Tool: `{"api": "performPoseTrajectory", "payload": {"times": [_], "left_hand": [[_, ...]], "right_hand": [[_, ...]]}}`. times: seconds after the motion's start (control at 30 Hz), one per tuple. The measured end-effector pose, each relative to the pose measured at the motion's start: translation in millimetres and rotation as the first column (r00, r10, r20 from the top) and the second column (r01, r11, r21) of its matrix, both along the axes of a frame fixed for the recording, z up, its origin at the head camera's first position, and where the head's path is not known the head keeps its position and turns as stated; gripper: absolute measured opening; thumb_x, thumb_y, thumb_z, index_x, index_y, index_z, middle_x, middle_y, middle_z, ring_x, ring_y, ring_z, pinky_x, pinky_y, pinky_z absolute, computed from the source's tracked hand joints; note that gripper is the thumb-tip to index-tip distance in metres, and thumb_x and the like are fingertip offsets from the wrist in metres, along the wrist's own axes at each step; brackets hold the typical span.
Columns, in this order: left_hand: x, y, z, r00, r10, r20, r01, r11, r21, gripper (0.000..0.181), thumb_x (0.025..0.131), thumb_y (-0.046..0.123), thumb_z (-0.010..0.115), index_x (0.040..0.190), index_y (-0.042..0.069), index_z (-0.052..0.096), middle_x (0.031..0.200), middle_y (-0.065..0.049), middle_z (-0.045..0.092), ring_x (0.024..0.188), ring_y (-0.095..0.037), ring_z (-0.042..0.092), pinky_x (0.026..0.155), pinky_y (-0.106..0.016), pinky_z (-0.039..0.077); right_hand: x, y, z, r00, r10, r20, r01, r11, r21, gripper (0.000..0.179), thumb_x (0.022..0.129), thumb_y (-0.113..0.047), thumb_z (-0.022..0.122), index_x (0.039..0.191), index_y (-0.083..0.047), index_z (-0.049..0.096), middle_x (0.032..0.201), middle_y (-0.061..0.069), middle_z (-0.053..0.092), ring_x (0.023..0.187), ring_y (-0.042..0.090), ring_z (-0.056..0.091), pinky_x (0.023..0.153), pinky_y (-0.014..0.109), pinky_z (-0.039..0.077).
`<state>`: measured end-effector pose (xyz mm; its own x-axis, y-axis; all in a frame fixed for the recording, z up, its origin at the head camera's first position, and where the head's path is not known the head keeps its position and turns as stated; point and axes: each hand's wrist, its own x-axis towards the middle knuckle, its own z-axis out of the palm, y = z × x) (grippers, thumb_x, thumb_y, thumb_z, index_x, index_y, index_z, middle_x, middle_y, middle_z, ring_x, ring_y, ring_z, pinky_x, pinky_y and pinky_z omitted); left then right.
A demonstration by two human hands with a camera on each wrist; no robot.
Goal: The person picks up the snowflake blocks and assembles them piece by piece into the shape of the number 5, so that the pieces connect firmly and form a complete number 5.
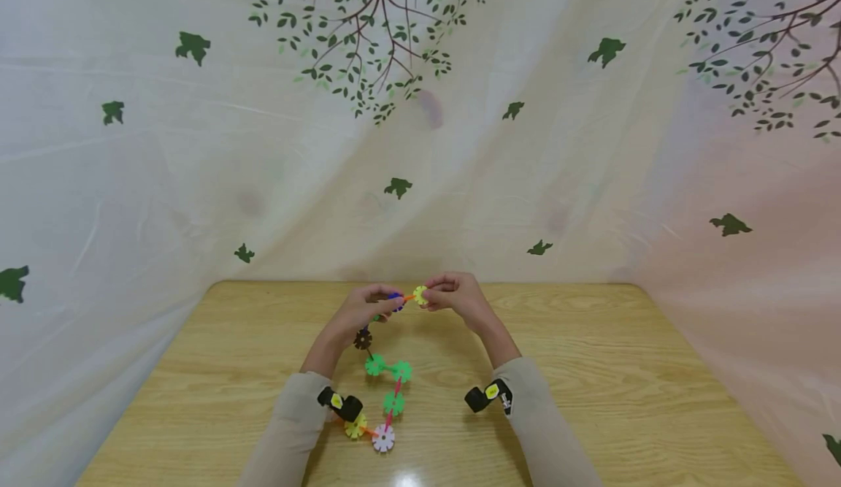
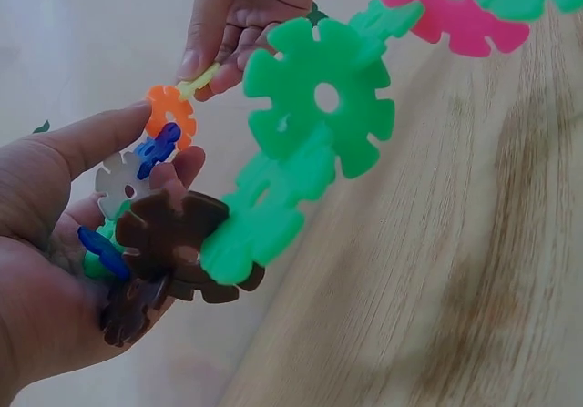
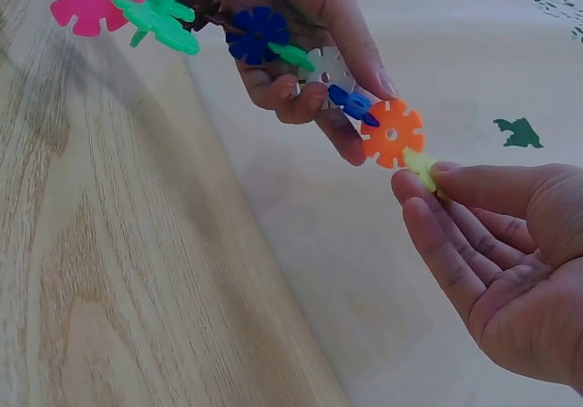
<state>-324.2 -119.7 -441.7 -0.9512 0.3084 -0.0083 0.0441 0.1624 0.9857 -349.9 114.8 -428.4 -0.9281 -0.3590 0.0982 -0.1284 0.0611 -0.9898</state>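
Observation:
A chain of interlocking notched plastic discs hangs from both hands. At its upper end the right hand (image 1: pixel 463 303) pinches a yellow disc (image 3: pixel 419 166) between thumb and fingertips. That disc is slotted into an orange disc (image 3: pixel 407 123), followed by a small blue disc (image 3: pixel 353 104). The left hand (image 1: pixel 355 313) holds the chain around the blue and orange discs, thumb at the orange rim. Clear, green and dark blue discs lie along its palm in the left wrist view. Below that hand, a brown disc (image 1: pixel 359 344) leads to several green discs (image 1: pixel 375 361).
The chain's lower part curves over the wooden table (image 1: pixel 624 399), past a pale pink disc (image 1: pixel 383 431) to a yellow one (image 1: pixel 351 428) beside the left sleeve. Behind the table hangs a pale curtain (image 1: pixel 296 180) with printed leaves. Each wrist wears a black camera.

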Motion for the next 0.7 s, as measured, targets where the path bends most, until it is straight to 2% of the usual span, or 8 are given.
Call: {"api": "performPoseTrajectory", "payload": {"times": [0.1, 0.2, 0.27, 0.33, 0.47, 0.6, 0.7], "left_hand": [[-0.4, 0.7, 0.0, 1.0, -0.014, -0.001, 0.014, 1.0, 0.021, 0.031, 0.098, 0.024, 0.07, 0.12, 0.002, 0.068, 0.109, -0.01, 0.07, 0.114, -0.041, 0.061, 0.096, -0.048, 0.056], [-0.6, 0.7, 0.2, 1.0, -0.025, -0.002, 0.025, 0.999, 0.041, 0.031, 0.098, 0.021, 0.069, 0.121, 0.0, 0.067, 0.117, -0.019, 0.069, 0.11, -0.034, 0.065, 0.095, -0.043, 0.058], [-0.3, 0.7, 0.9, 1.0, -0.029, -0.004, 0.029, 0.998, 0.05, 0.031, 0.098, 0.02, 0.07, 0.121, -0.002, 0.067, 0.12, -0.022, 0.068, 0.104, -0.026, 0.067, 0.097, -0.044, 0.057], [0.3, 0.9, 1.9, 1.0, -0.031, -0.004, 0.031, 0.998, 0.057, 0.032, 0.097, 0.019, 0.071, 0.121, -0.003, 0.067, 0.117, -0.02, 0.07, 0.102, -0.024, 0.068, 0.101, -0.049, 0.055], [1.2, 1.9, 2.6, 0.999, -0.031, 0.008, 0.03, 0.997, 0.073, 0.035, 0.096, 0.017, 0.072, 0.122, -0.005, 0.066, 0.11, -0.009, 0.072, 0.11, -0.036, 0.067, 0.106, -0.055, 0.051], [1.7, 2.9, 2.3, 0.999, -0.028, 0.016, 0.026, 0.997, 0.078, 0.037, 0.095, 0.017, 0.073, 0.123, -0.006, 0.066, 0.108, -0.006, 0.072, 0.115, -0.043, 0.064, 0.107, -0.058, 0.049], [1.8, 3.1, 2.5, 1.0, -0.024, 0.017, 0.022, 0.997, 0.076, 0.039, 0.095, 0.017, 0.073, 0.124, -0.007, 0.065, 0.108, -0.005, 0.072, 0.113, -0.041, 0.066, 0.107, -0.057, 0.05]], "right_hand": [[0.0, 0.5, 0.0, 1.0, -0.006, -0.015, 0.006, 1.0, 0.02, 0.025, 0.093, -0.002, 0.071, 0.113, 0.014, 0.067, 0.091, 0.009, 0.078, 0.075, 0.015, 0.075, 0.077, 0.041, 0.064], [-0.2, 1.9, 0.5, 1.0, -0.001, -0.024, 0.002, 0.999, 0.045, 0.025, 0.093, -0.003, 0.072, 0.112, 0.013, 0.068, 0.091, 0.009, 0.078, 0.076, 0.015, 0.075, 0.079, 0.044, 0.064], [-0.1, 3.6, 2.0, 1.0, 0.004, -0.018, -0.003, 0.998, 0.06, 0.025, 0.092, -0.003, 0.073, 0.112, 0.013, 0.068, 0.091, 0.008, 0.078, 0.076, 0.015, 0.075, 0.079, 0.043, 0.064], [0.4, 5.6, 3.9, 1.0, 0.012, -0.001, -0.012, 0.997, 0.073, 0.025, 0.091, -0.003, 0.074, 0.111, 0.012, 0.069, 0.09, 0.007, 0.078, 0.076, 0.015, 0.075, 0.08, 0.043, 0.064], [1.1, 9.7, 6.4, 0.999, 0.029, 0.027, -0.031, 0.995, 0.093, 0.025, 0.091, -0.003, 0.074, 0.111, 0.01, 0.07, 0.09, 0.007, 0.079, 0.075, 0.015, 0.075, 0.082, 0.044, 0.063], [0.3, 13.1, 6.1, 0.999, 0.047, 0.021, -0.049, 0.993, 0.108, 0.025, 0.092, -0.004, 0.074, 0.112, 0.01, 0.07, 0.093, 0.01, 0.079, 0.076, 0.014, 0.075, 0.082, 0.044, 0.063], [-0.2, 14.3, 6.2, 0.998, 0.054, 0.015, -0.055, 0.992, 0.111, 0.025, 0.092, -0.003, 0.073, 0.112, 0.011, 0.069, 0.094, 0.011, 0.079, 0.076, 0.014, 0.075, 0.081, 0.044, 0.063]]}}
